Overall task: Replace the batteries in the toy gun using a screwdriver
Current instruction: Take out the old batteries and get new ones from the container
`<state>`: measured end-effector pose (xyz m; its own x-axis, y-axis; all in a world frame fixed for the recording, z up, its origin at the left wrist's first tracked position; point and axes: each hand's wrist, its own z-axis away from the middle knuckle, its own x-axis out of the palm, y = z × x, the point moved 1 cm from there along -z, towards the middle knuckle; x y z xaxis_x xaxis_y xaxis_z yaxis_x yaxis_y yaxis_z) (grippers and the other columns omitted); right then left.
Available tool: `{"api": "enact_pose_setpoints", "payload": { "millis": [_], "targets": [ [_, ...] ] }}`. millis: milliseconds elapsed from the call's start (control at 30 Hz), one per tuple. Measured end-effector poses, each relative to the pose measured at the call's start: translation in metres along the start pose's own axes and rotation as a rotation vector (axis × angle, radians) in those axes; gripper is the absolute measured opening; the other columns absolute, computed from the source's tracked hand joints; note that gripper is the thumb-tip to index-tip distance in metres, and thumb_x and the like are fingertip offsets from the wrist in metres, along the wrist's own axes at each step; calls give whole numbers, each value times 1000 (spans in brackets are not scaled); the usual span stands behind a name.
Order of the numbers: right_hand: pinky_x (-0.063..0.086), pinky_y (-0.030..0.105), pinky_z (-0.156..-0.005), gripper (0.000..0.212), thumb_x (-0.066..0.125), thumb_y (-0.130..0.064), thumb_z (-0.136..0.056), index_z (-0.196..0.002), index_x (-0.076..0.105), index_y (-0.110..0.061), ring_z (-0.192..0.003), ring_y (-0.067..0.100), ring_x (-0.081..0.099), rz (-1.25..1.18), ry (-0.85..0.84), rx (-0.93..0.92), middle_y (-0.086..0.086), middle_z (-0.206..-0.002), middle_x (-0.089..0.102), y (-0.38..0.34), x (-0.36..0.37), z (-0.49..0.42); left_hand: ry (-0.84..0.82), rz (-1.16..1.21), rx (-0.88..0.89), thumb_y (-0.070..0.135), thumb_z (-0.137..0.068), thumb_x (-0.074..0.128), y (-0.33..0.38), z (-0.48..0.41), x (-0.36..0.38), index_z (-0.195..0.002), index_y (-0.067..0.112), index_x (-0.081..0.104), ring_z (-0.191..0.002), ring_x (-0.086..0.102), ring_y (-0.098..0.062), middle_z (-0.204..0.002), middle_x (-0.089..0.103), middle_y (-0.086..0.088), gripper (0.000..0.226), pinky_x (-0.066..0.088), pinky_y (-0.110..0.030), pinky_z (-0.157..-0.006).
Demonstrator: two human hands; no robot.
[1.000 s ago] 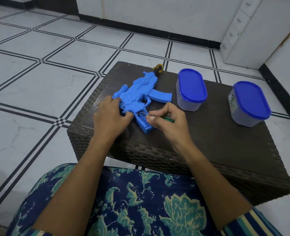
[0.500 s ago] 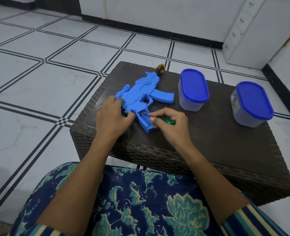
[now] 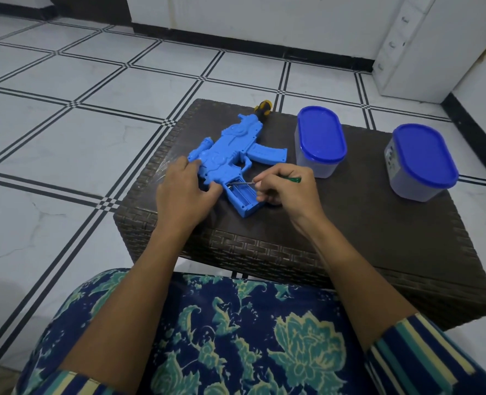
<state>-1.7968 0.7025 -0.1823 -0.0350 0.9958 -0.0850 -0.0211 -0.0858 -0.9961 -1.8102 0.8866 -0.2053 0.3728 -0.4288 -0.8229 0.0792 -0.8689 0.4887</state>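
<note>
Pinching the screwdriver (image 3: pixel 292 180) in my right hand (image 3: pixel 289 192), I have its tip inside the open grip of the gun (image 3: pixel 230 155). Gun lies flat on the desk (image 3: pixel 350 223). My left hand (image 3: pixel 179 192) holds its rear.

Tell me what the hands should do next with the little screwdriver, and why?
Probably the right hand should gently lever the screwdriver tip upward. The tip sits inside the open battery compartment of the toy gun, at its upper end, and the left hand holds the gun down on the table. Whether a battery lies inside is hard to tell.
</note>
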Motion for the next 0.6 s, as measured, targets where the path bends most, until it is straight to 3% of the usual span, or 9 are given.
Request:
{"api": "enact_pose_setpoints", "payload": {
  "millis": [133,267,400,600],
  "targets": [
    [47,19,-47,13,60,11,-76,-71,70,4,-50,21,60,-18,-2,10,12,-65,67,-1,-1,1,-6,10,-2,41,-81,59,0,0,0,-129,13,55,-109,50,-22,-112,52,-3,55,45,-38,-79],
    [51,23,-49,10,59,13,-74,-66,66,13,-51,21,57,20,-13,-22,27,-73,66,0,-1,4,-6,11,-3,42,-81,60,0,0,0,-128,13,55,-110,50,-22,-113,52,-3,55,43,-36,-78],
    [50,20,-48,10,60,13,-78,-70,66,11,-56,26,60,-78,32,-38,24,-74,66,-3,-4,6,-5,8,-2,42,-82,60,0,0,-1,-129,13,55,-109,50,-23,-113,52,-3,56,44,-37,-78],
    [59,26,-62,7,64,10,-82,-79,70,8,-62,22,67,-129,66,-94,18,-75,67,1,1,4,4,0,8,45,-83,60,0,0,0,-128,13,55,-108,50,-22,-111,52,-2,55,44,-38,-77]
  ]
}}
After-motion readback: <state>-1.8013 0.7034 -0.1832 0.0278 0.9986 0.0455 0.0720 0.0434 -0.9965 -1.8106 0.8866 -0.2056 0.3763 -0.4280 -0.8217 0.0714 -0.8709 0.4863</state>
